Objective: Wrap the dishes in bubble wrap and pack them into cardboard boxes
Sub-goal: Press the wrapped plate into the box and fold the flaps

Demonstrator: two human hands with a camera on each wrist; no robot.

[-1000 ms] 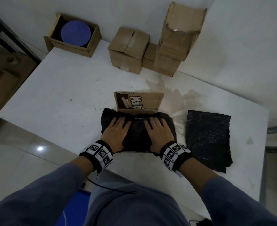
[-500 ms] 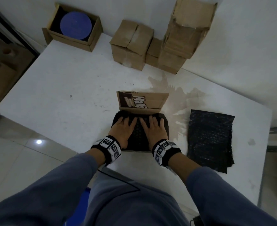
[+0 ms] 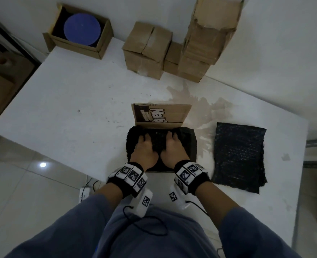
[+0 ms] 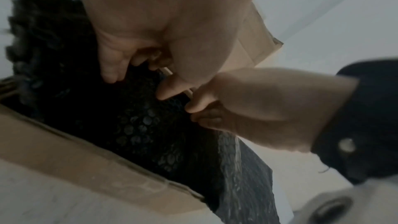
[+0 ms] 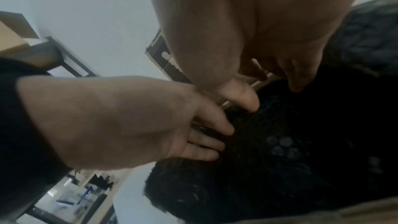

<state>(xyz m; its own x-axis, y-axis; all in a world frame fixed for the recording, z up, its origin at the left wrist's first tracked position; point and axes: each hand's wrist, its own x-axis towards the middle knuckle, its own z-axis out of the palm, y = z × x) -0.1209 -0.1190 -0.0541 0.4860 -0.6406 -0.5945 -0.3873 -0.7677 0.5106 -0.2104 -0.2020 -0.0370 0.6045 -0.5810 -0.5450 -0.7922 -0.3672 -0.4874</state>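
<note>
A dish bundle wrapped in black bubble wrap (image 3: 188, 144) sits in a small open cardboard box (image 3: 159, 171) near the table's front edge. The box's far flap (image 3: 161, 115) stands up and bears print. My left hand (image 3: 144, 148) and right hand (image 3: 173, 148) lie side by side on top of the bundle, palms down, fingertips pressing into the wrap beside the far flap. The left wrist view shows my left fingers (image 4: 112, 72) dug into the wrap (image 4: 129, 122) above the near box wall (image 4: 86, 164). The dish itself is hidden.
A folded sheet of black bubble wrap (image 3: 239, 157) lies to the right of the box. At the back stand an open box (image 3: 75, 43) holding a blue plate (image 3: 82, 27), a shut box (image 3: 146, 51) and a tall box stack (image 3: 208, 40). A brown stain (image 3: 200, 107) marks the white table (image 3: 70, 108).
Both hands have drawn closer together and slid toward the far flap. The bundle, first spread wide over the box top, now sits narrower and lower inside it.
</note>
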